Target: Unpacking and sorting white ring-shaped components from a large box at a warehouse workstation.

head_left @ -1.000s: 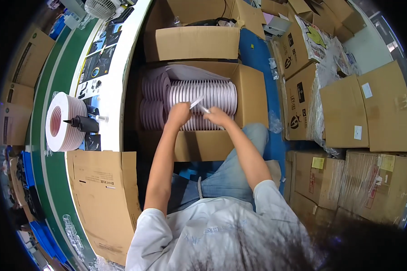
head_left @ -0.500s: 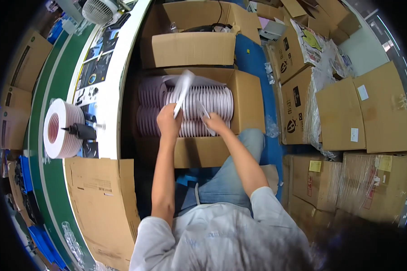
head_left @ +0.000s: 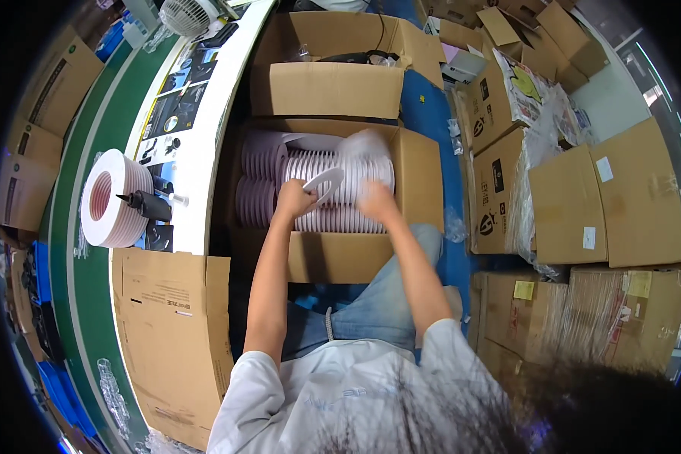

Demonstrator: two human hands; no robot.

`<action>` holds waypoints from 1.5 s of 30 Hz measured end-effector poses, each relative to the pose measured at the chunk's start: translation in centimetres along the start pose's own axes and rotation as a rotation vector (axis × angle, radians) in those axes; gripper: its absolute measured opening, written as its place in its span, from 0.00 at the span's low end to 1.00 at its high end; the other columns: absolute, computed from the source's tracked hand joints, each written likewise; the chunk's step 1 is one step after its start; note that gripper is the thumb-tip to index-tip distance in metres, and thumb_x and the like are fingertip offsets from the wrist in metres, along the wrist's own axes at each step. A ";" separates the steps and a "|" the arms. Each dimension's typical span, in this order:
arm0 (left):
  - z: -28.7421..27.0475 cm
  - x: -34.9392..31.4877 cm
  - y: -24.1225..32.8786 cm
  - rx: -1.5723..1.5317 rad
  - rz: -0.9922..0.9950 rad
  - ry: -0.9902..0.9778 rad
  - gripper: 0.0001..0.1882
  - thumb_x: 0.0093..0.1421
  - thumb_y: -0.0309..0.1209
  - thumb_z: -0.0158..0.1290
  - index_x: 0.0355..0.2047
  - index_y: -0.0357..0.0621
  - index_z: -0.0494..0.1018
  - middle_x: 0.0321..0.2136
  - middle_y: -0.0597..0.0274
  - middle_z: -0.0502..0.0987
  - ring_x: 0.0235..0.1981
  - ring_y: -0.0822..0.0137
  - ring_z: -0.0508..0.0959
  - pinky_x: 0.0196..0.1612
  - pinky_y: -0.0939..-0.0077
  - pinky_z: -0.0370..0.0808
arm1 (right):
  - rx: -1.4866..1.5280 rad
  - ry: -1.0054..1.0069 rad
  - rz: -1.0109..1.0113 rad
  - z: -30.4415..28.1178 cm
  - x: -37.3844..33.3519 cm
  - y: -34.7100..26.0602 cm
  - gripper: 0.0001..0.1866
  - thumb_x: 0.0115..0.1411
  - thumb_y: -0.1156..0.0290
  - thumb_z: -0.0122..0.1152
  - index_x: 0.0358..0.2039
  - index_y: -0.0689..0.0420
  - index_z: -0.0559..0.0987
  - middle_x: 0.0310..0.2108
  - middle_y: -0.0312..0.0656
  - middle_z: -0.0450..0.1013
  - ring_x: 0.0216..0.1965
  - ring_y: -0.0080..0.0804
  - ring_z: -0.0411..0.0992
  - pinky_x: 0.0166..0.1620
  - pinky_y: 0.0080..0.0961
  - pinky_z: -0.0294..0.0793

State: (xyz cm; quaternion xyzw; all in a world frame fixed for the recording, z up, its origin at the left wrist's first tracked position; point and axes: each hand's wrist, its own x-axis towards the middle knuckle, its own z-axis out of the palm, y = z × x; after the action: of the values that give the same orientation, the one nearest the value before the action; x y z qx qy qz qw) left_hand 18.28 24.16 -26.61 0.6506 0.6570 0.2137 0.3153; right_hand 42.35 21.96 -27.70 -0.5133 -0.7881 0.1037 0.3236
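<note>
My left hand (head_left: 297,199) is closed on the edge of a flat white ring (head_left: 331,178), held tilted over an open cardboard box (head_left: 333,257). Inside that box, white rings (head_left: 344,219) stand on edge in packed rows, with more purple-tinted rings (head_left: 259,200) on the left side. To the right, my right hand (head_left: 377,201) hovers above the rows, its fingers smeared by motion. Just beyond it is a blurred, whitish, see-through shape (head_left: 365,145); whether the hand holds it I cannot tell.
A stack of white rings (head_left: 117,200) and a black bottle (head_left: 150,206) stand on the white bench at left. Behind my box is another open carton (head_left: 325,89). Cardboard boxes (head_left: 567,204) pile up on the right, and a folded carton (head_left: 166,333) is at lower left.
The ring in my left hand has tipped from near edge-on to showing its open centre. My right hand has moved slightly right and blurred; a whitish shape now appears beyond it.
</note>
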 end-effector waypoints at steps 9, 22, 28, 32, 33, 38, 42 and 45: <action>-1.5 1.5 0.4 0.146 0.028 -0.144 0.10 0.40 0.29 0.61 0.25 0.38 0.79 0.23 0.46 0.78 0.29 0.54 0.80 0.37 0.66 0.76 | 0.364 -0.286 0.168 -0.1 0.2 1.1 0.09 0.47 0.69 0.53 0.20 0.63 0.71 0.20 0.50 0.72 0.24 0.48 0.69 0.30 0.39 0.67; 3.1 -0.5 -2.7 -1.346 -0.343 0.152 0.21 0.58 0.44 0.56 0.31 0.34 0.74 0.27 0.55 0.77 0.26 0.68 0.76 0.31 0.74 0.73 | 1.383 0.191 0.295 -0.5 -0.3 -5.1 0.23 0.65 0.61 0.34 0.52 0.64 0.67 0.55 0.48 0.64 0.58 0.35 0.60 0.62 0.31 0.52; 5.4 -2.4 4.1 -2.036 -0.288 -0.110 0.38 0.55 0.68 0.37 0.35 0.40 0.68 0.29 0.55 0.72 0.32 0.56 0.73 0.46 0.58 0.72 | 1.307 0.176 0.505 2.1 -2.6 -3.4 0.29 0.69 0.58 0.30 0.62 0.67 0.53 0.63 0.47 0.54 0.64 0.36 0.51 0.64 0.28 0.47; 4.1 -3.6 4.7 -2.060 -0.323 -0.051 0.46 0.50 0.75 0.31 0.38 0.39 0.66 0.31 0.56 0.71 0.36 0.55 0.72 0.51 0.55 0.69 | 0.695 0.253 0.441 2.1 -2.5 -3.7 0.33 0.66 0.63 0.41 0.65 0.64 0.43 0.67 0.49 0.40 0.67 0.40 0.40 0.66 0.29 0.38; 3.7 -3.9 5.1 -2.050 -0.374 0.000 0.48 0.49 0.75 0.32 0.40 0.38 0.66 0.34 0.56 0.72 0.37 0.56 0.73 0.53 0.55 0.68 | 0.538 0.274 0.423 1.9 -2.4 -3.7 0.36 0.65 0.65 0.44 0.65 0.63 0.40 0.68 0.49 0.36 0.68 0.41 0.37 0.66 0.30 0.36; 2.8 -4.0 5.1 -2.006 -0.145 -0.179 0.48 0.50 0.76 0.27 0.38 0.39 0.67 0.26 0.56 0.71 0.30 0.56 0.72 0.44 0.56 0.73 | 0.877 0.360 0.371 1.2 -2.4 -3.5 0.36 0.65 0.68 0.46 0.66 0.62 0.39 0.66 0.51 0.42 0.66 0.43 0.46 0.65 0.35 0.47; 2.1 -4.7 4.0 -1.966 -0.055 -0.316 0.41 0.54 0.69 0.37 0.40 0.37 0.68 0.24 0.56 0.74 0.28 0.57 0.76 0.39 0.60 0.76 | 1.449 0.432 0.588 1.0 -2.1 -5.3 0.28 0.64 0.72 0.47 0.63 0.58 0.53 0.54 0.47 0.63 0.43 0.37 0.72 0.46 0.33 0.73; -0.6 -4.6 7.2 -1.772 -0.166 -0.302 0.26 0.56 0.48 0.56 0.41 0.35 0.69 0.29 0.54 0.76 0.28 0.61 0.78 0.35 0.68 0.76 | 1.311 0.557 0.553 0.4 -1.3 -4.7 0.18 0.65 0.66 0.48 0.52 0.62 0.64 0.34 0.45 0.73 0.32 0.30 0.73 0.36 0.28 0.74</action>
State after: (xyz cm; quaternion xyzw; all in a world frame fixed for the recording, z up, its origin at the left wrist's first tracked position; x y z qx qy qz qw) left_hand 22.83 20.16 -20.55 0.1408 0.2478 0.5305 0.7983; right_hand 38.98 18.78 -26.22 -0.4019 -0.2976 0.4941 0.7112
